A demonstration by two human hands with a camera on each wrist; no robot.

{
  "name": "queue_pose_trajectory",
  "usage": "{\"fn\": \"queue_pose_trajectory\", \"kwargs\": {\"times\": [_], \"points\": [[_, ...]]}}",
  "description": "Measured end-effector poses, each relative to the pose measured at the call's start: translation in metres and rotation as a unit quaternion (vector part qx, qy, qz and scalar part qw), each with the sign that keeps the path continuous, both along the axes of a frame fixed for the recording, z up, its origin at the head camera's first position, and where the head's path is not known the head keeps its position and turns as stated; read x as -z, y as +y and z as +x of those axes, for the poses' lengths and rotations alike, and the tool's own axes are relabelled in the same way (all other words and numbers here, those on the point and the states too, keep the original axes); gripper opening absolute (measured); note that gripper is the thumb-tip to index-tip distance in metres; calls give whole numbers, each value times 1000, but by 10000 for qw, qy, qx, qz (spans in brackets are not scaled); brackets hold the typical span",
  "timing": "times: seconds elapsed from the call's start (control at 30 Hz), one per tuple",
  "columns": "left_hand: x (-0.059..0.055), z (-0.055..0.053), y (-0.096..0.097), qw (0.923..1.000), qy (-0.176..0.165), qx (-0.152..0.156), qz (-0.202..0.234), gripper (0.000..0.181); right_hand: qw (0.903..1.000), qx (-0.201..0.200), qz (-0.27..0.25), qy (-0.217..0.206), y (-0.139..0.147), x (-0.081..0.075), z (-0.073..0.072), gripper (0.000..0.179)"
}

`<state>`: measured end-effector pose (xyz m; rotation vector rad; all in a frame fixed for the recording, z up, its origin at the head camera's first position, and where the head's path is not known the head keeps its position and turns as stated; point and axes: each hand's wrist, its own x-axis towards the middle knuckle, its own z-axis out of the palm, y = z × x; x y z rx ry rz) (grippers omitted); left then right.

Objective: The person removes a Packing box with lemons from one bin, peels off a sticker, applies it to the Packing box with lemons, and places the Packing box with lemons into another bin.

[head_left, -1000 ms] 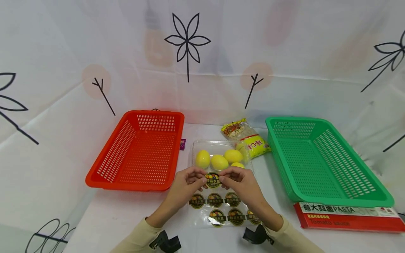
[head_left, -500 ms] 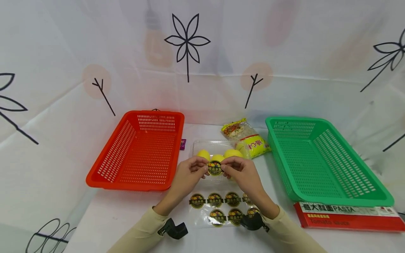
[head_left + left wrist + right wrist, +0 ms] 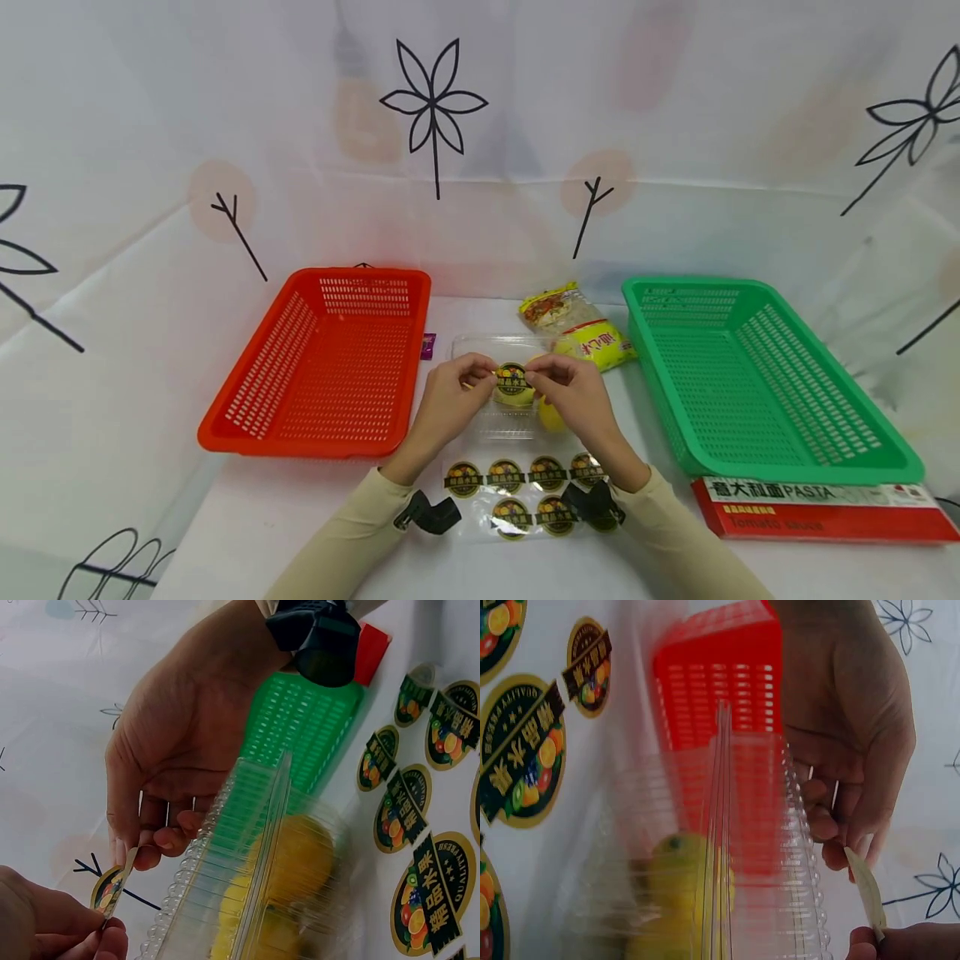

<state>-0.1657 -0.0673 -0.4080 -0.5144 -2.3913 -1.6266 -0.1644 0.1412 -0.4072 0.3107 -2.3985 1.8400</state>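
Note:
Held up over a clear plastic clamshell box [image 3: 498, 431] is a round black-and-gold fruit sticker [image 3: 513, 380]. My left hand [image 3: 454, 398] pinches its left edge between thumb and forefinger, and my right hand [image 3: 576, 393] pinches the right edge. Several yellow lemons [image 3: 294, 855] lie inside the closed box; in the head view the hands and sticker cover most of them. Both wrist views show the sticker [image 3: 868, 892] side-on, bowed slightly, just off the box's ridged lid. Nearer me, a clear sheet [image 3: 472, 529] bears several more of these stickers.
A red basket [image 3: 345, 367] stands at the left and a green basket [image 3: 765, 392] at the right. A red-and-white pasta box [image 3: 817, 518] lies before the green one. Behind the clamshell are a yellow food packet [image 3: 600, 342] and a small purple packet [image 3: 427, 346].
Both hands have moved away from me with the sticker, from the sheet's far end to over the clamshell box. The sheet's far part has come into view.

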Motion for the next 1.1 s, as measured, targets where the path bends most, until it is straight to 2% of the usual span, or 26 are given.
{"fn": "queue_pose_trajectory", "kwargs": {"times": [0.37,0.7,0.93,1.1], "points": [[0,-9,6,9991,49,-230,-354,10,9995,70,285,114,0,0,-14,10],[1,-17,11,9971,77,-281,-704,10,9977,259,574,248,0,3,-21,9],[2,-22,15,9912,341,-371,-1220,11,9945,329,872,484,-1,5,-26,7],[6,-25,17,9873,395,-440,-1472,10,9892,409,1200,732,-2,8,-28,6]]}}
